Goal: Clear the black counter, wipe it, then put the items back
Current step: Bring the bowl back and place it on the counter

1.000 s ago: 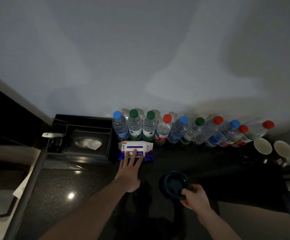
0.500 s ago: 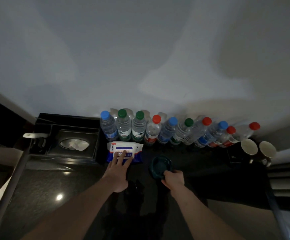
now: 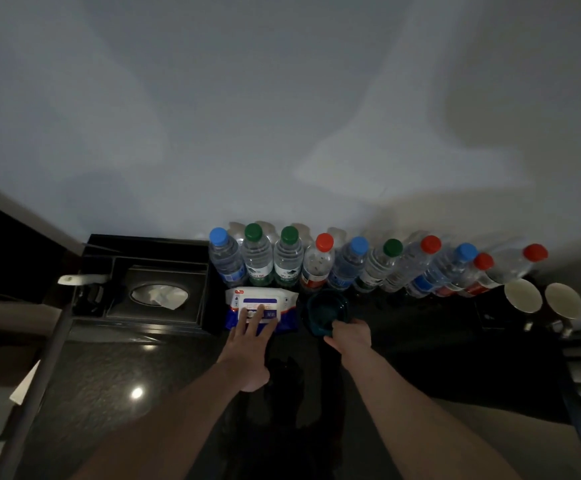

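- Black counter (image 3: 115, 368): items look put back, bottles (image 3: 316, 265) lined along the wall.
- Wipes pack (image 3: 283, 301) flat beside the tissue box (image 3: 159, 292); left hand (image 3: 247, 344) rests straight fingers on it, probably squaring it.
- Right hand (image 3: 349, 339) grips the dark teal bowl (image 3: 323, 308) by its near rim, setting it just beside the pack; dim light, grip partly hidden.
- Two mugs (image 3: 524, 296) at far right.

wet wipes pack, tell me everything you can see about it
The wet wipes pack is a soft, flat pouch, white on top with blue lower edges and a blue-bordered label flap in the middle. It lies flat on the black counter, just in front of the bottle row, between the black tissue box tray and the dark teal bowl. The left hand rests straight fingers on its flap.
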{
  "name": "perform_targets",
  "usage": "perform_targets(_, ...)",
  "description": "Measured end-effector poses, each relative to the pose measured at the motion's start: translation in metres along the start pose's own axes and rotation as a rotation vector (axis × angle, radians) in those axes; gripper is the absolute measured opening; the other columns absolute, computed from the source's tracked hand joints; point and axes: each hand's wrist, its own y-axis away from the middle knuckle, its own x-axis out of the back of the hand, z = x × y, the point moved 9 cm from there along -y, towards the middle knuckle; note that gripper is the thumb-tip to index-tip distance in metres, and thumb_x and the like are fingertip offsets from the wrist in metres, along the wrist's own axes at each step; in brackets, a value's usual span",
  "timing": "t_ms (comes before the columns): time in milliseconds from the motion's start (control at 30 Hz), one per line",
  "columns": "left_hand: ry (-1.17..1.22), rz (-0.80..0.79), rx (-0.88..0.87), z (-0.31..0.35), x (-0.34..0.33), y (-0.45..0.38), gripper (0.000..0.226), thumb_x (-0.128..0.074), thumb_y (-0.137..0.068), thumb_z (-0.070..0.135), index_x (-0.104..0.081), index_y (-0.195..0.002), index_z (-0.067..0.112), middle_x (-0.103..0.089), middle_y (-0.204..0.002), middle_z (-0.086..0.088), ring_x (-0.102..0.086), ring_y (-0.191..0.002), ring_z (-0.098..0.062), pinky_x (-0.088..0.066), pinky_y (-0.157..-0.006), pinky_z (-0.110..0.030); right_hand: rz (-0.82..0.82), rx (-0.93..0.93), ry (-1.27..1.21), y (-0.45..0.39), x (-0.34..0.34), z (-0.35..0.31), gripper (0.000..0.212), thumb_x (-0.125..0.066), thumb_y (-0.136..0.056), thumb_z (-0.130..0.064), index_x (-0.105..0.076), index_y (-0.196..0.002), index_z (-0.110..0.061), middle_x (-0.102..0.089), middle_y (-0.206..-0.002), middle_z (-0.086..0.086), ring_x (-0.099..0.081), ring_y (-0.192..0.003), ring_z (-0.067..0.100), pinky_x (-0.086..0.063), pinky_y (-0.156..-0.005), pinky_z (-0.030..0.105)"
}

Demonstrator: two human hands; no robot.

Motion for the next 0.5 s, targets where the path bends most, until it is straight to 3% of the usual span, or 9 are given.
perform_targets(133,0.040,0.004,-0.008,-0.001,0.002,-0.001,0.111,-0.067,-0.085,0.024,0.012,-0.160,0.042,0.032,-0.165,0.008,0.030,-0.152,-0.030,-0.003,-0.127,-0.051,-0.023,0.012,0.020,0.004,-0.004,-0.004,0.063,-0.068,-0.096,-0.006,-0.043,-0.153,-0.009,-0.062,-0.133,0.022,-0.072,-0.094,0.030,-0.064,-0.075,0.037)
perform_targets(200,0.126,0.092,-0.029,-0.004,0.007,0.007,0.104,-0.065,-0.087,0.029,0.007,-0.161,0.041,0.025,-0.167,0.011,0.024,-0.155,-0.025,-0.007,-0.128,-0.048,-0.018,0.062,0.079,0.011,-0.001,-0.003,0.061,-0.069,-0.096,-0.014,-0.045,-0.153,-0.011,-0.063,-0.131,0.018,-0.072,-0.095,0.029,-0.065,-0.080,0.041)
perform_targets(300,0.442,0.345,0.001,-0.026,0.011,0.034,0.081,-0.067,-0.086,0.030,-0.028,-0.156,0.040,-0.018,-0.166,0.011,-0.017,-0.154,-0.015,-0.030,-0.122,-0.035,-0.010,0.250,0.242,0.025,0.005,-0.001,0.067,-0.070,-0.093,-0.033,-0.043,-0.154,-0.020,-0.058,-0.140,0.012,-0.067,-0.110,0.030,-0.060,-0.093,0.050)
perform_targets(367,0.863,0.429,0.236,-0.063,-0.010,0.051,0.055,-0.074,-0.082,0.032,-0.055,-0.133,0.035,-0.051,-0.142,0.006,-0.052,-0.130,-0.014,-0.045,-0.106,-0.030,0.003,0.373,0.363,0.037,0.010,-0.002,0.076,-0.070,-0.093,-0.037,-0.033,-0.159,-0.026,-0.041,-0.155,0.010,-0.059,-0.126,0.031,-0.052,-0.106,0.048)
perform_targets(400,1.148,0.423,0.402,-0.081,-0.025,0.059,0.047,-0.078,-0.079,0.035,-0.060,-0.122,0.032,-0.062,-0.130,0.002,-0.062,-0.115,-0.017,-0.051,-0.098,-0.035,0.004,0.427,0.413,0.044,0.012,-0.003,0.080,-0.070,-0.095,-0.034,-0.026,-0.162,-0.028,-0.033,-0.160,0.008,-0.057,-0.129,0.030,-0.050,-0.108,0.046)
perform_targets(467,1.545,0.391,0.644,-0.106,-0.040,0.063,0.039,-0.076,-0.084,0.036,-0.061,-0.117,0.021,-0.068,-0.112,-0.008,-0.066,-0.094,-0.023,-0.056,-0.087,-0.045,-0.026,0.550,0.520,0.058,0.012,-0.006,0.085,-0.069,-0.097,-0.028,-0.017,-0.164,-0.034,-0.020,-0.166,0.000,-0.058,-0.129,0.027,-0.053,-0.104,0.043)
perform_targets(500,1.609,0.386,0.673,-0.114,-0.033,0.062,0.033,-0.071,-0.091,0.032,-0.061,-0.117,0.015,-0.068,-0.107,-0.010,-0.066,-0.090,-0.024,-0.057,-0.081,-0.044,-0.048,0.597,0.584,0.065,0.011,-0.006,0.084,-0.068,-0.097,-0.027,-0.017,-0.163,-0.036,-0.015,-0.167,-0.004,-0.058,-0.130,0.026,-0.054,-0.103,0.042)
